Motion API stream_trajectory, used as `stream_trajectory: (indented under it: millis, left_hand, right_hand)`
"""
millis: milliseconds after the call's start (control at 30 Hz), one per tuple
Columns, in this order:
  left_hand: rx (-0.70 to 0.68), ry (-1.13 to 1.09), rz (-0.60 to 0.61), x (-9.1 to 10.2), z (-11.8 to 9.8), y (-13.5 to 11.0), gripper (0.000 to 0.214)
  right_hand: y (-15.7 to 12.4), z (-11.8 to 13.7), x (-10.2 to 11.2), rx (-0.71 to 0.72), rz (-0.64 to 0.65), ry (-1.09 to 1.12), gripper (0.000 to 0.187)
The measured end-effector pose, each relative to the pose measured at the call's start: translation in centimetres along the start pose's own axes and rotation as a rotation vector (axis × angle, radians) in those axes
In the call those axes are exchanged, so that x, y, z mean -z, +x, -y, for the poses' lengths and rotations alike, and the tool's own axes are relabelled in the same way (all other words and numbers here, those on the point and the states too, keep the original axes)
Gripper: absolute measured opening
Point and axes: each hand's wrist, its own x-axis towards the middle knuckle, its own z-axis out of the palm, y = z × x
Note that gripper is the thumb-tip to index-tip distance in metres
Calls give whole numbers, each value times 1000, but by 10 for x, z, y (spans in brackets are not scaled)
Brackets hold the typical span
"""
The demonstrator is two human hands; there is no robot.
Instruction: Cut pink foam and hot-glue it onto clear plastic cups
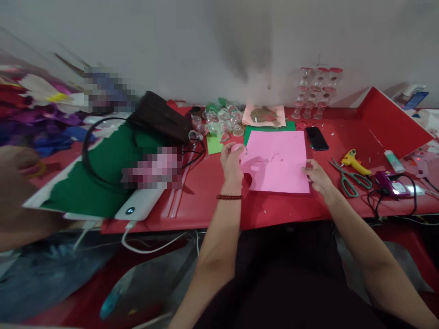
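A pink sheet of paper (pixel 277 160) with a few small marks near its middle lies on the red table. At its right edge my right hand (pixel 318 178) is closed, pinching the paper between thumb and fingers. My left hand (pixel 233 162), with a beaded bracelet at the wrist, is closed around a small round pink piece (pixel 238 147) beside the sheet's left edge. The fingers hide part of that piece, so its exact kind does not show. Behind the sheet lie a green sheet (pixel 291 125) and a pale pink sheet (pixel 247 116) with brown material on it.
Clear plastic cups (pixel 222 119) cluster at the back. Scissors (pixel 350 176), a yellow glue gun (pixel 355 162), a phone (pixel 317 138) and a glue bottle (pixel 393 161) lie right. Left are a dark bag (pixel 161 116), white power bank (pixel 140 201) and a co-worker's blurred arm (pixel 24 205).
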Motion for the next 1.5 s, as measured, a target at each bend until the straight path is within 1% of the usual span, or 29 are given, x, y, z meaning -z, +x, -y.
stream_trajectory:
  millis: [67, 100, 167, 200, 267, 333, 433, 500, 567, 633, 733, 800, 867, 967, 1067, 1100, 1167, 1200, 1267, 1367, 1433, 1500]
  left_hand:
    - [-30, -16, 24, 10, -18, 2, 35]
    - [-17, -9, 25, 16, -25, 3, 34]
    - [60, 40, 5, 27, -34, 4, 33]
    - [101, 71, -2, 31, -36, 4, 33]
    - [157, 123, 0, 38, -31, 4, 33]
    - [166, 128, 7, 41, -21, 2, 33]
    - [117, 87, -33, 44, -4, 0, 34]
    - [76, 68, -37, 45, 4, 0, 34]
    - [63, 44, 3, 45, 8, 1, 36]
    - [81, -8, 59, 44, 9, 2, 38]
    - [81, -114, 121, 46, 3, 7, 39]
    - [42, -156, 137, 50, -8, 12, 39]
    - [5, -157, 144, 55, -26, 17, 36]
    - [-51, -109, 163, 64, -63, 24, 34]
    - [-152, -68, 96, 72, -102, 26, 31]
    - [-195, -56, 67, 75, -115, 25, 32]
    - [-337, -28, 67, 81, -137, 20, 35]
    - [-412, -10, 79, 84, -147, 17, 36]
    - [-497, 28, 96, 90, -164, 9, 36]
    - [-587, 48, 85, 98, -183, 0, 35]
    - [-618, 81, 71, 101, -190, -5, 34]
    - [-625, 128, 39, 102, -193, -7, 34]
  right_hand:
    - [-1, -2, 2, -8, 20, -27, 24]
    - [-1, -3, 2, -13, 24, -38, 23]
    - [0, -3, 1, -19, 22, -52, 21]
    - [2, -4, 0, -19, 14, -56, 21]
    - [5, -4, -4, -8, -3, -61, 24]
    - [8, -4, -7, 11, -15, -65, 31]
    - [11, -5, -10, 19, -9, -46, 40]
    - [12, -5, -10, 9, 6, -13, 40]
    - [11, -4, -8, 1, 29, 38, 43]
    - [10, -3, -5, -4, 70, 100, 50]
    - [8, 1, 0, -10, 129, 169, 62]
    - [6, 5, 2, -3, 157, 184, 65]
    - [0, 8, 3, 16, 189, 187, 66]
    - [-13, 15, -2, 60, 277, 176, 68]
    - [-33, 21, -16, 113, 384, 148, 64]
    - [-39, 22, -22, 136, 417, 135, 61]
    - [-54, 24, -39, 187, 487, 82, 51]
    - [-62, 24, -48, 219, 524, 31, 46]
    - [-80, 23, -70, 322, 557, -126, 40]
    - [-111, 18, -105, 551, 532, -436, 45]
    - [-130, 14, -125, 670, 576, -626, 53]
    - [-144, 10, -139, 753, 595, -792, 62]
